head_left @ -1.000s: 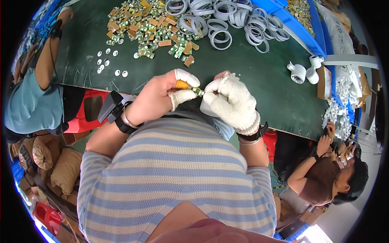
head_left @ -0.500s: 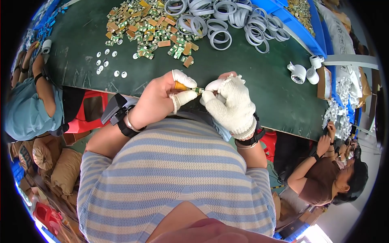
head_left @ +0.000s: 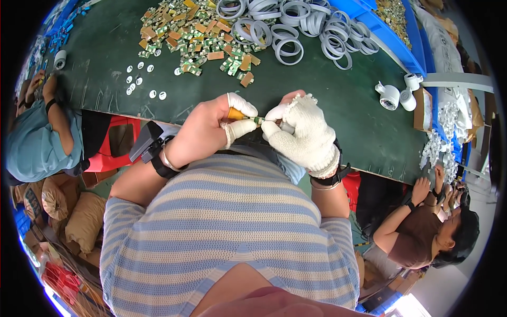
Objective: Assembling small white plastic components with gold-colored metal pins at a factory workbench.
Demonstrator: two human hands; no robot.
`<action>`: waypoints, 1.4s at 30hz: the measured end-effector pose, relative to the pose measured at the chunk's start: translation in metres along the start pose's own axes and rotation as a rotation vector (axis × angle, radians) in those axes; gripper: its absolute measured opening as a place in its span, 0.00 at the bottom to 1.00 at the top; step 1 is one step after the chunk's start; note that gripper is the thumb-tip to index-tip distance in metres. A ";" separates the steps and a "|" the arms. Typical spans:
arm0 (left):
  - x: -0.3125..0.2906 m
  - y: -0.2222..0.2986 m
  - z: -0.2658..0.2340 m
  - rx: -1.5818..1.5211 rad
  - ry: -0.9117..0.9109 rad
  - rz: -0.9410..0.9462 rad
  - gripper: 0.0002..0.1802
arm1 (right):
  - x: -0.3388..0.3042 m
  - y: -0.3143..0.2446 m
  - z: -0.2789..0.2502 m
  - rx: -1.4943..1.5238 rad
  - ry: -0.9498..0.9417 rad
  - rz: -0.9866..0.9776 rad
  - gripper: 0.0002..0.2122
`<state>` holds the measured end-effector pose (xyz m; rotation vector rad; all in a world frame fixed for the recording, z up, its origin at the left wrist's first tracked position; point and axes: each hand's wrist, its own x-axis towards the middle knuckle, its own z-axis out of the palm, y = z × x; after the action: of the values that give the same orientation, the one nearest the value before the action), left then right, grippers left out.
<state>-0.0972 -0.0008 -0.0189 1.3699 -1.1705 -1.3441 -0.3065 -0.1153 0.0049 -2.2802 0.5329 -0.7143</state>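
Between the thumb and finger of my left hand [head_left: 203, 124], which wear white finger covers, is a small green circuit board [head_left: 257, 120]. A yellow-orange piece [head_left: 235, 113] shows in the same grip, its lower part hidden. My right hand [head_left: 305, 134], in a white knitted glove, pinches the board's right end. A greyish part [head_left: 287, 128] shows under its curled fingers, too covered to name. Both hands are over the near edge of the green table [head_left: 211, 87]. Beyond them lies a heap of circuit boards [head_left: 198, 39], some with brown backs.
Grey rings [head_left: 288, 47] are piled at the far middle. Small white discs [head_left: 132, 82] lie left. White round housings [head_left: 389, 98] stand right, near a blue bin [head_left: 393, 39] of boards. Co-workers sit left [head_left: 39, 127] and right [head_left: 417, 238]; a red stool [head_left: 119, 140] is at left.
My right hand has turned slightly, and more of the greyish part shows under its fingers. The board stays between both hands. The right co-worker's hands have shifted.
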 end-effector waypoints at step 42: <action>0.003 0.016 -0.067 0.456 0.336 0.214 0.26 | -0.075 0.173 -0.192 -0.406 0.371 0.724 0.43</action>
<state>-0.0312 -0.0092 -0.0004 1.6553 -1.3908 -0.6824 -0.5131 -0.2853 -0.0241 -2.0563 1.6979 -0.6865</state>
